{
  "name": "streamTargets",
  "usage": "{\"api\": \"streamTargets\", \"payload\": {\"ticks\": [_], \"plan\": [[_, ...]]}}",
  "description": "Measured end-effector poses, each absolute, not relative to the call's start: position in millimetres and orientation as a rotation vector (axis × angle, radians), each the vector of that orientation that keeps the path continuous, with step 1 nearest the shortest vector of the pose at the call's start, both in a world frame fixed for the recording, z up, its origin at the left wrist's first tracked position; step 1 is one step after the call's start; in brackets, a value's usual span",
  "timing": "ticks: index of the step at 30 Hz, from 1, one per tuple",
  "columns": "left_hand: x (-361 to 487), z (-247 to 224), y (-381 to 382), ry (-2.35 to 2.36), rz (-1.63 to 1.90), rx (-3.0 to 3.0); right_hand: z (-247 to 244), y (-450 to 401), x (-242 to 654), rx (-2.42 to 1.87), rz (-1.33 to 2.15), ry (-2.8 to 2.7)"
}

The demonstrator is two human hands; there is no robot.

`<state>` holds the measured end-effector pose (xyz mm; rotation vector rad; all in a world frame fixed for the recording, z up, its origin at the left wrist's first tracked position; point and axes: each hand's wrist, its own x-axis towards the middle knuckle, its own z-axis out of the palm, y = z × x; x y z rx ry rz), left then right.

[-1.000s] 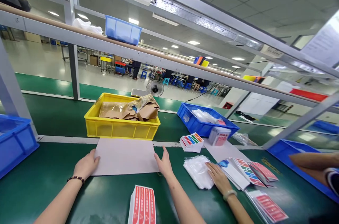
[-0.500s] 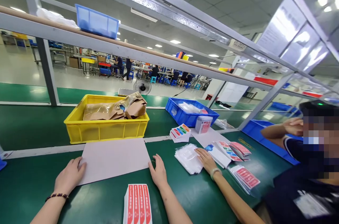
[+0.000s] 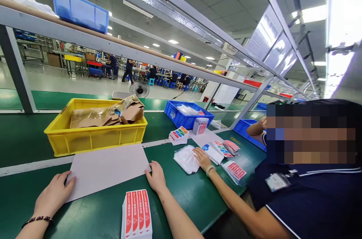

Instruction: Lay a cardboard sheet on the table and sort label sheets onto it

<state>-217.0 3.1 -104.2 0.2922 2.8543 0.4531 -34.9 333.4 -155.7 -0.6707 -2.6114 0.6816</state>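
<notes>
A blank pale sheet [image 3: 109, 171] lies on the green table in front of a yellow bin. At its left edge rests my left hand [image 3: 53, 193], fingers apart, a beaded bracelet on the wrist. My right hand [image 3: 156, 177] touches the sheet's right edge with its fingers loosely spread. Neither hand grips anything. Between my forearms, near the front edge, stands a stack of red and white printed cards [image 3: 137, 212].
The yellow bin [image 3: 98, 139] holds brown paper. To the right are a blue bin [image 3: 188, 120], clear plastic bags [image 3: 186, 159], colourful cards [image 3: 179, 133] and red cards [image 3: 236, 170]. A co-worker's hand [image 3: 203, 158] touches the bags; their body [image 3: 319, 197] is at the right.
The view has turned right, so the table items appear farther left and more of the co-worker shows. My hands remain at the sheet's edges.
</notes>
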Motion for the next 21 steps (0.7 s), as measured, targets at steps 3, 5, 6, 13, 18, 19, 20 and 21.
{"api": "streamTargets", "payload": {"ticks": [3, 5, 6, 13, 18, 19, 20, 21], "plan": [[-218.1, -108.9, 1.5, 2.852, 0.377, 0.283, -155.4, 332.1, -34.4, -0.682, 0.658, -2.640], [-219.9, -113.6, -0.4, 2.855, 0.345, 0.299, -156.4, 331.9, -34.9, -0.689, 0.650, -2.650], [-221.1, -116.3, -1.3, 2.852, 0.337, 0.311, -157.0, 332.0, -35.3, -0.694, 0.647, -2.651], [-225.7, -123.0, -3.6, 2.862, 0.309, 0.344, -158.0, 333.3, -36.8, -0.704, 0.663, -2.649], [-224.5, -117.9, -3.0, 2.850, 0.308, 0.321, -155.3, 332.5, -35.6, -0.698, 0.669, -2.657], [-224.7, -118.0, -3.3, 2.849, 0.305, 0.314, -154.7, 332.3, -35.5, -0.699, 0.668, -2.659], [-225.0, -118.5, -3.6, 2.849, 0.301, 0.310, -154.2, 332.2, -35.3, -0.704, 0.667, -2.661], [-225.4, -119.0, -3.9, 2.853, 0.294, 0.308, -153.7, 332.1, -35.3, -0.709, 0.666, -2.663]]}}
